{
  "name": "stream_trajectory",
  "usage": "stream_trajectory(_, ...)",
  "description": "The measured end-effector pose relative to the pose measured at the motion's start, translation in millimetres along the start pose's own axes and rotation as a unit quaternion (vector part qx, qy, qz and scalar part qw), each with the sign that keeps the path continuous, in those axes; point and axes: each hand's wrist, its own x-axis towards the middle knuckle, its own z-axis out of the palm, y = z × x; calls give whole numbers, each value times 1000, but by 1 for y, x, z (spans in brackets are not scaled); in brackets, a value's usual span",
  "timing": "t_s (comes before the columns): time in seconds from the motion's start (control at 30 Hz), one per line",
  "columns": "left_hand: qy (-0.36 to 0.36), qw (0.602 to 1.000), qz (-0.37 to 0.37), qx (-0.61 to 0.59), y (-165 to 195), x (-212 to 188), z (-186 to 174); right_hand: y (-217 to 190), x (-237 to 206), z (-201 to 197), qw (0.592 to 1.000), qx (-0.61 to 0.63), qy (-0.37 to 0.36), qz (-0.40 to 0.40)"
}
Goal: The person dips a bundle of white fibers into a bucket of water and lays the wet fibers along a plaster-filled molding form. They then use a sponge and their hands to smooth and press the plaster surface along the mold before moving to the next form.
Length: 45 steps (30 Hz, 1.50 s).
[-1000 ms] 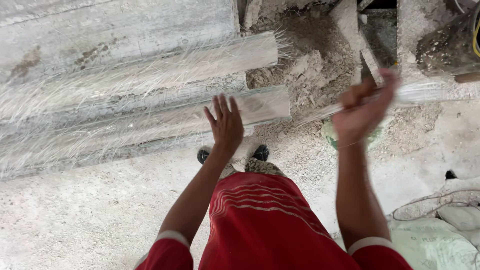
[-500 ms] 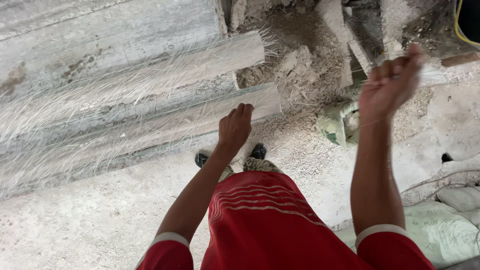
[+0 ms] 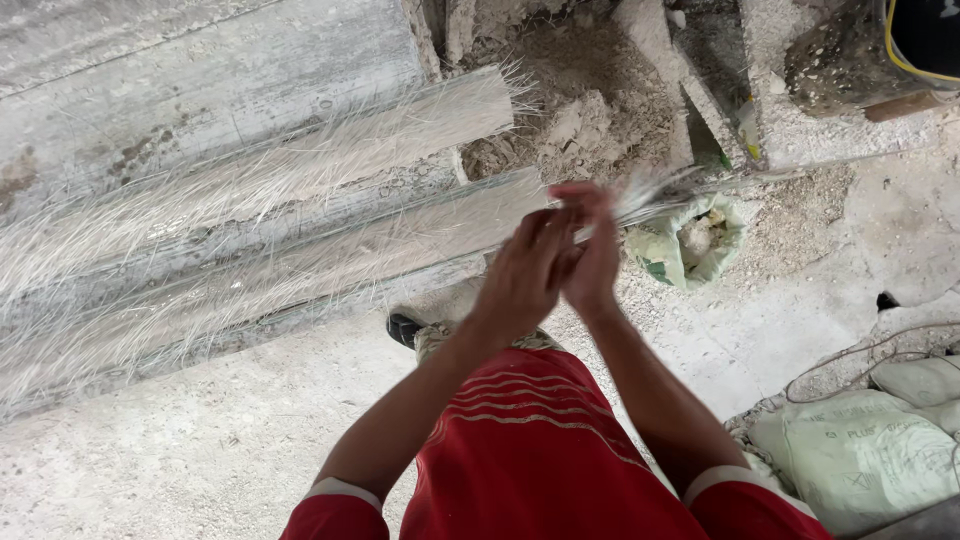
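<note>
Both hands are raised in front of the person's chest, pressed together around a thin bundle of pale, whitish fibre strands. The left hand lies palm-against the right hand, both closed on the strands, which stick out in a fan to the upper right of the fingers (motion blur there, so the exact finger grip cannot be told).

Progress, as a judgement: only a small tuft is in hand, and it looks mid-gathering or mid-rolling. Much loose fibre is left, spread in long layers over the grey ribbed concrete sheets to the left, well apart from the hands, so most of the material looks unhandled.

The held bundle is fine, straight, stiff-looking and almost translucent, with frayed ends. The fibre on the sheets has the same colour and runs lengthwise along the ribs, bristling past the sheet ends.

Below the hands are the red shirt with white stripes and a dark shoe on the dusty concrete floor. A small open green sack sits just right of the hands, with pale filled sacks at the lower right.
</note>
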Motion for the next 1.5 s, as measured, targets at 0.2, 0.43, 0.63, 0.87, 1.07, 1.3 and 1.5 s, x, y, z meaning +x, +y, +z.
stream_trajectory(0.2, 90, 993, 48, 57, -47, -7, 10, 4, 23, -15, 960, 276, -10, 39)
stream_trajectory(0.43, -31, 931, -116, 344, -114, -6, 13, 17, 104, -143, 931, 318, 176, -21)
stream_trajectory(0.63, -62, 942, -184, 273, -110, -9, 2, -9, 103, -165, 944, 308, 105, -57)
stream_trajectory(0.87, 124, 979, -68, 149, -30, -25, -40, -38, 72, -23, 921, 388, -34, 25)
stream_trajectory(1.07, 185, 977, -54, 91, -37, -67, -54, -31, -7, 108, 916, 277, -251, 148)
stream_trajectory(1.3, 132, 910, -208, 333, -190, -133, -143, -61, 78, 112, 958, 225, -154, 84)
stream_trajectory(1.5, 159, 839, -363, 373, -237, -186, -213, -119, 81, 169, 950, 218, -219, -44)
